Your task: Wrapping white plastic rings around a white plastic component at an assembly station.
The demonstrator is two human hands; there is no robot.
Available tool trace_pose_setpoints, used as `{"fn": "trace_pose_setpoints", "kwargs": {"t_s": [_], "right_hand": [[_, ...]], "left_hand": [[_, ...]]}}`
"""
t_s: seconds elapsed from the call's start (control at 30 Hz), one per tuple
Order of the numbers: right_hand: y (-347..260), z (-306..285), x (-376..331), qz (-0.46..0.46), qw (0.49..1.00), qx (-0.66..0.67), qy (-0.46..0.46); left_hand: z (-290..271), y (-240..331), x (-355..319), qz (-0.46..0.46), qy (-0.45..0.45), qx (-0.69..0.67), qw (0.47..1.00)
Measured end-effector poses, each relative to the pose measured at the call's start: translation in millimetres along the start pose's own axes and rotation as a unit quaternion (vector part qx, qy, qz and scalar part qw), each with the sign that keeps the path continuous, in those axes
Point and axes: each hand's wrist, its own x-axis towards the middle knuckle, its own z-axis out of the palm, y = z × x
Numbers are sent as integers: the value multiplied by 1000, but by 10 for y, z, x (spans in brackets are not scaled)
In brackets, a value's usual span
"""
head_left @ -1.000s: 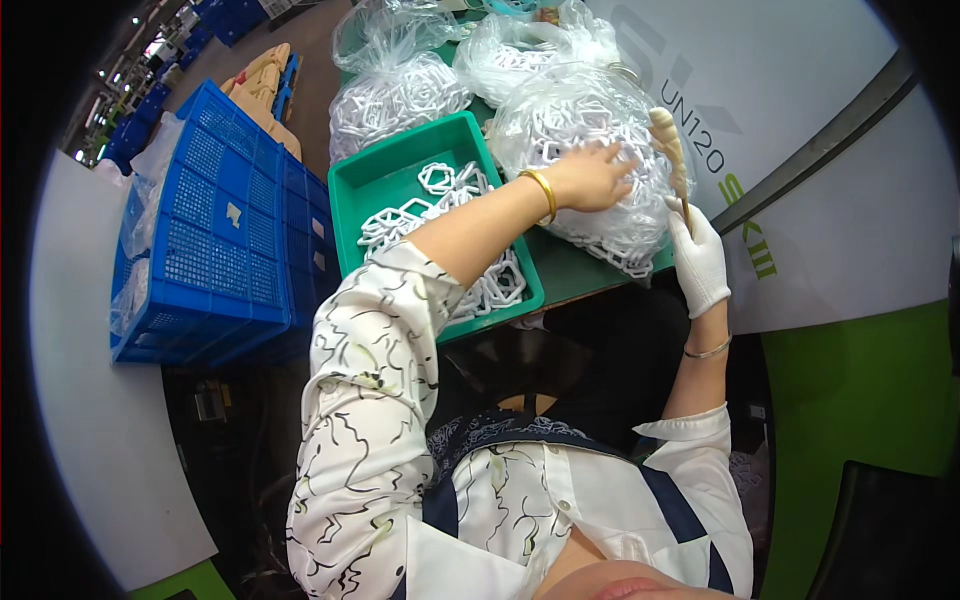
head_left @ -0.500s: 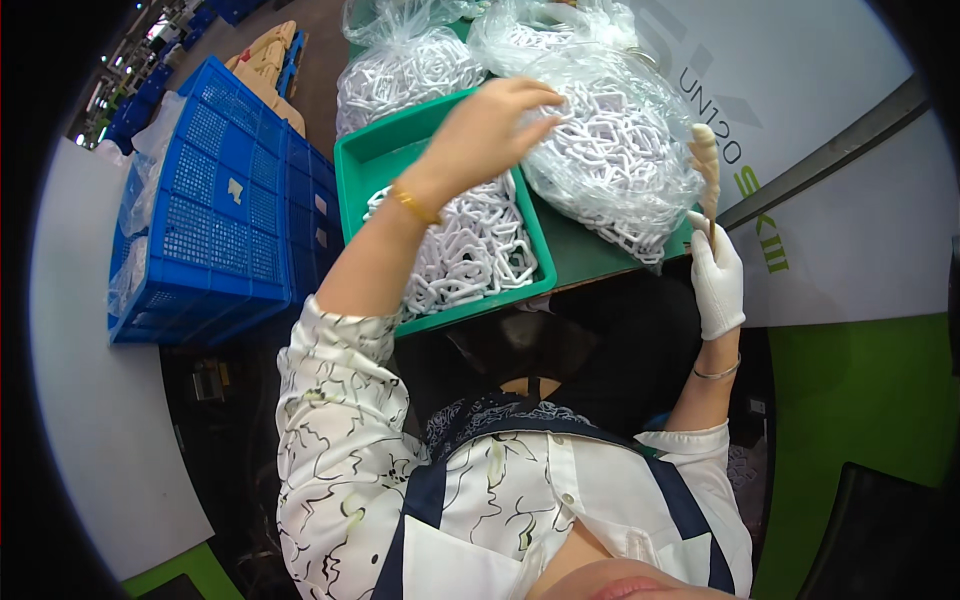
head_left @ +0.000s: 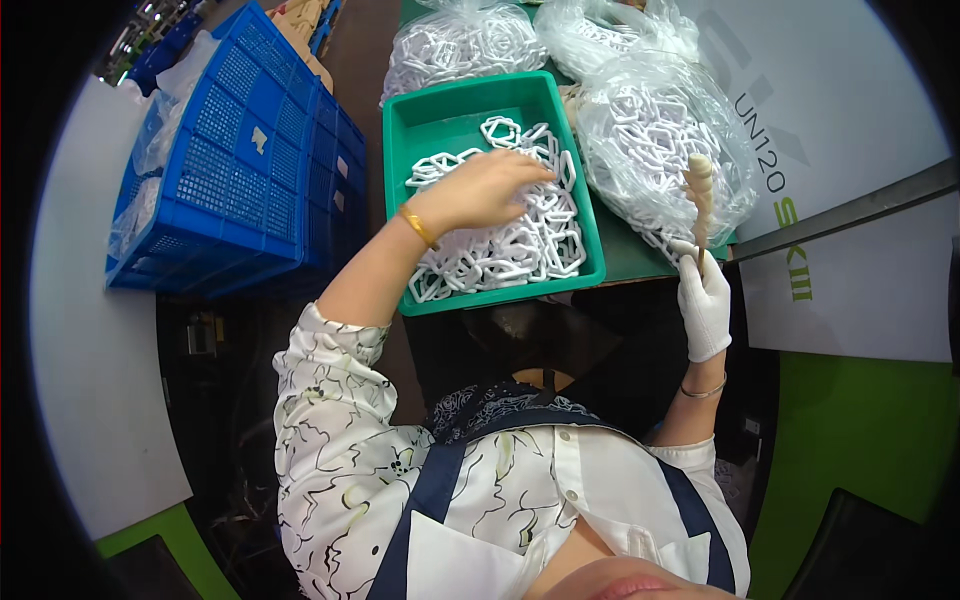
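Some blue crates (head_left: 228,188) near green table (head_left: 632,261); left hand (head_left: 485,191) outstretched over links (head_left: 510,255); right hand (head_left: 705,312) gripping stick (head_left: 702,190)

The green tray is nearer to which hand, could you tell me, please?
Left. The left hand is over the white links in the green tray; the gloved right hand is off to its right, holding a wrapped stick.

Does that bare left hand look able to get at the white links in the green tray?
Very likely yes: the left hand is on or just above the white links, the green tray is open-topped, and nothing else appears to cover them.
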Motion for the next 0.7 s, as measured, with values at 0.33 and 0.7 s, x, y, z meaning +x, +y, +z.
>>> {"fn": "trace_pose_setpoints", "kwargs": {"t_s": [0.33, 0.7], "right_hand": [[74, -28, -41, -6, 1000, 0, 3], [42, 32, -43, -30, 999, 5, -11]], "left_hand": [[87, -238, 185, -36, 74, -136, 987], [25, -204, 480, -34, 31, -122, 991]]}}
